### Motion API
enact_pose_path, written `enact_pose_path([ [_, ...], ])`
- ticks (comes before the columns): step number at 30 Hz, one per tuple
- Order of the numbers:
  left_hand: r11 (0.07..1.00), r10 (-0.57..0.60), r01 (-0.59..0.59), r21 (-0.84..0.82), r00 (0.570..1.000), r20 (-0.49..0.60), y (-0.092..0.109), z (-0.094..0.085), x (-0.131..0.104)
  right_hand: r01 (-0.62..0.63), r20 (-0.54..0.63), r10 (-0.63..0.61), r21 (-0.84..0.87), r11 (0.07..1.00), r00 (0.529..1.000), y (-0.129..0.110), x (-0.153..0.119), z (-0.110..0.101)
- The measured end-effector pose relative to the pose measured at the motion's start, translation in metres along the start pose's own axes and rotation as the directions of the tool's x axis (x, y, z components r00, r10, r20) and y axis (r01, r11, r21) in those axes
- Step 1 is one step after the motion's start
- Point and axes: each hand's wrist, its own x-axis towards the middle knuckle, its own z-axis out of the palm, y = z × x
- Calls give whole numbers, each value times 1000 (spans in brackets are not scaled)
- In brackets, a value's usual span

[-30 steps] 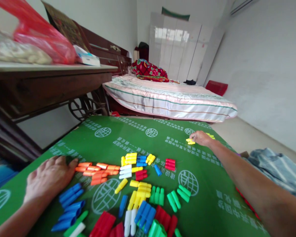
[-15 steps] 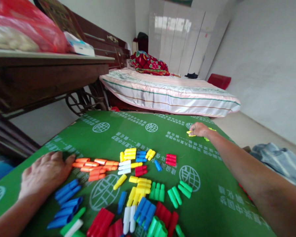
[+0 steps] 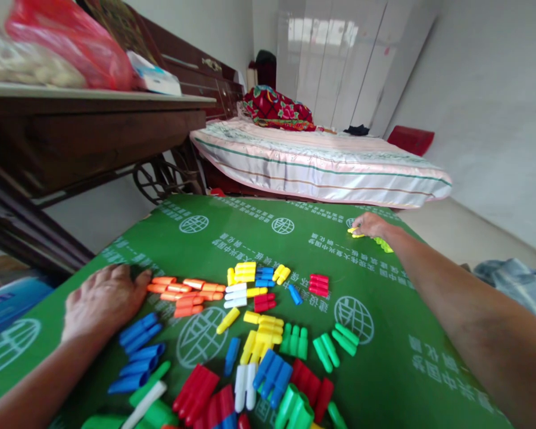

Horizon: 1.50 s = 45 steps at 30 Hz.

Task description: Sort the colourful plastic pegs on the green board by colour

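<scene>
My left hand (image 3: 105, 298) lies flat on the green board (image 3: 232, 232), its thumb beside a cluster of orange bullet-shaped toy blocks (image 3: 190, 292). Far out on the right, my right hand (image 3: 370, 225) has its fingers closed on a yellow toy block (image 3: 354, 231). Yellow-green blocks (image 3: 383, 244) lie just behind that hand, partly hidden by the wrist. Between my arms, yellow blocks (image 3: 263, 333), blue blocks (image 3: 272, 375), red blocks (image 3: 196, 390) and green blocks (image 3: 293, 339) are spread about, many joined in rows. White blocks (image 3: 245, 386) sit among them.
A dark wooden table (image 3: 93, 131) with a red plastic bag (image 3: 75, 42) stands at the left. Beyond the board is a bed (image 3: 321, 161). Checked cloth (image 3: 518, 286) lies at the right, and a blue package (image 3: 13, 304) at the left edge.
The whole view has shifted, so things appear farther right. My right hand stays at the far right with the yellow block; my left hand still rests by the orange blocks.
</scene>
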Motion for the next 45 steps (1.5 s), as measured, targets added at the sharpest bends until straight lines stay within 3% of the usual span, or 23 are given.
enact_pose_path([
  [19,1000,6,-6,-23,1000,-27,0,2,-3,25,-25,-30,-175,984,999,-4,-4,-4],
  [23,999,6,-7,-33,1000,-29,0,2,-3,2,-117,-31,-243,970,993,-25,-14,-10],
  [26,999,9,-10,-40,999,-30,1,2,-4,100,-144,-137,-238,966,980,-67,-32,-5],
  [28,999,11,-12,-44,999,-33,1,2,-6,336,-104,-352,-144,931,930,-105,-50,4],
  [30,999,13,-15,-48,999,-39,1,1,-6,587,-49,-586,11,810,809,-146,-72,16],
  [32,998,16,-18,-52,999,-42,2,1,-6,706,3,-708,80,704,706,-183,-91,28],
  [34,998,18,-21,-55,999,-42,2,1,-6,757,59,-761,73,649,646,-212,-104,37],
  [39,998,19,-22,-66,999,-50,3,0,-10,772,161,-771,74,632,616,-247,-116,47],
  [42,997,20,-24,-71,998,-56,3,1,-11,798,211,-792,78,598,573,-251,-117,46],
  [45,997,25,-30,-77,998,-61,2,2,-10,800,229,-793,84,594,565,-249,-117,45],
])
